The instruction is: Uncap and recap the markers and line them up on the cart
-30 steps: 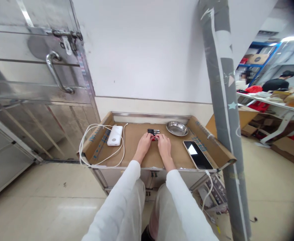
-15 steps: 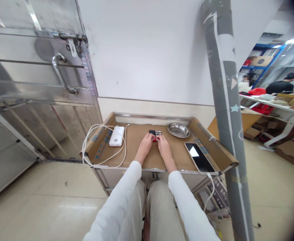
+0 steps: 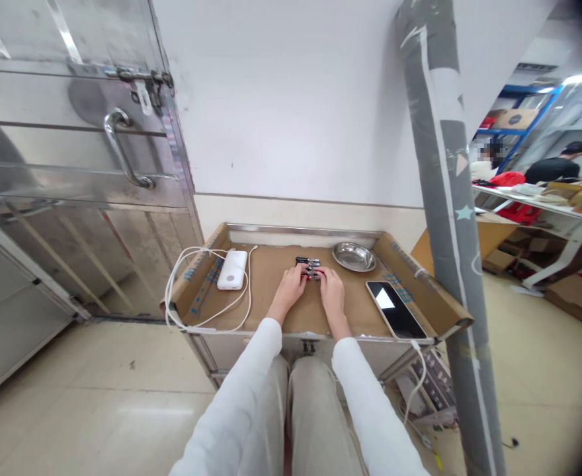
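Observation:
Several small black and silver cylinders, possibly batteries, lie side by side in a row on the cardboard-lined top. My left hand has its fingertips closed at the left end of the nearest cylinder. At its right end, my right hand pinches it in the same way. Some red shows on this cylinder between the hands. The fingers cover both of its ends, and I cannot tell whether it touches the cardboard.
A steel dish sits at the back right, with a phone on its cable in front. To the left are a white power bank and a looped white cable. Raised cardboard edges the top. A grey wrapped roll leans alongside.
My hands have moved slightly apart, the right one a little to the right. More of the cylinder between my fingertips now shows; before, mostly red was visible there.

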`<state>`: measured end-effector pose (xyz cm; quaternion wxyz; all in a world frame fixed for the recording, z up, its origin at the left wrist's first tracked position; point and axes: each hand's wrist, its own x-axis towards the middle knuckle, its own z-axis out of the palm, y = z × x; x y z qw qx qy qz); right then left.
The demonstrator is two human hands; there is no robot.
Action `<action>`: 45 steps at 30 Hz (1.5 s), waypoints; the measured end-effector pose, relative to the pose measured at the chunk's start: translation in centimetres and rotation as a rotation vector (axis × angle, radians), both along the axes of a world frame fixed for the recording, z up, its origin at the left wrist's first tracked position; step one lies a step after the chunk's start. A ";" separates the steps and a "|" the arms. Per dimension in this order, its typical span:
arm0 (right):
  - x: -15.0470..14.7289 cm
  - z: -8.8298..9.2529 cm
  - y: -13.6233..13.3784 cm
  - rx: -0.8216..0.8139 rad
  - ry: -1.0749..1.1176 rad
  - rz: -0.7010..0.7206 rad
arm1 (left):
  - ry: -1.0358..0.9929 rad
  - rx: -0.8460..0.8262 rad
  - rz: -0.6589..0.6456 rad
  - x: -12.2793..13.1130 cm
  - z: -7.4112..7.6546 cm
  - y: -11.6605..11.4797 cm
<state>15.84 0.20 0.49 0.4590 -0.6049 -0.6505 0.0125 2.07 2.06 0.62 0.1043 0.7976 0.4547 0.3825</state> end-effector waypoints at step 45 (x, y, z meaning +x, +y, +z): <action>-0.3 -0.8 0.2 -0.089 -0.357 -0.079 | 0.294 0.013 0.636 -0.3 -0.3 1.0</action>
